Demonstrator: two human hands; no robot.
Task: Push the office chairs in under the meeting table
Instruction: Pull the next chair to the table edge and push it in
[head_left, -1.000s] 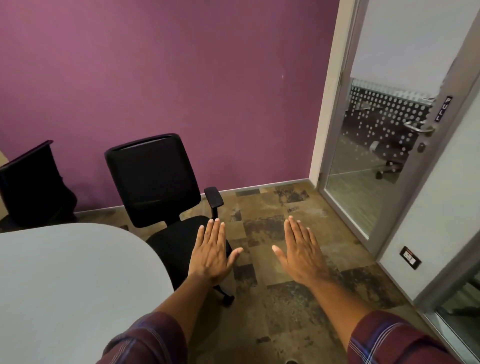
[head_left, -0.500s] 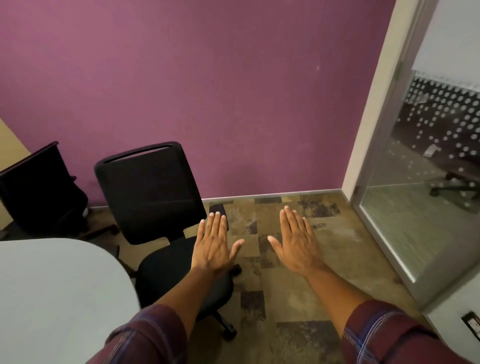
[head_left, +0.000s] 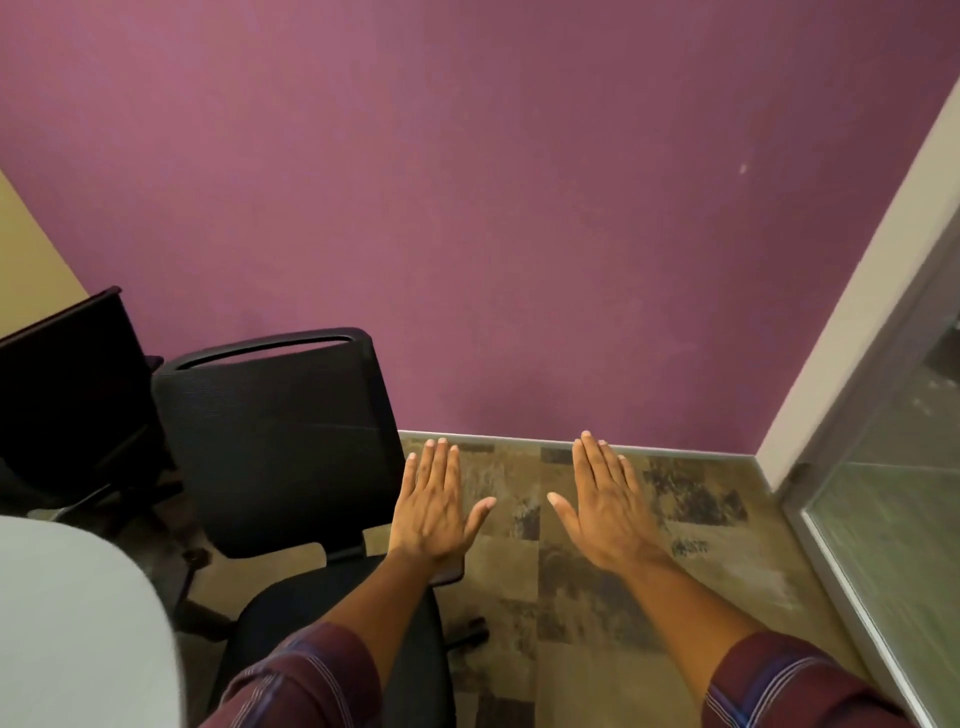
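Both hands hovered flat, the left hand (head_left: 434, 512) and right hand (head_left: 608, 512) with fingers (head_left: 597, 462) spread, gripping nothing. The chair (head_left: 275, 447) stood off the counter's (head_left: 78, 623) rounded end, seat facing outward. Best, I judged, to take the backrest's top and turn it before rolling it under.

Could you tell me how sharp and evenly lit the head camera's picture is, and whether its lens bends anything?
Head view: both hands and the nearer chair's mesh back are sharp; the table edge and glass door are smeared; soft even light on the purple wall, no glare; wide-angle lens tilts the door frame strongly.
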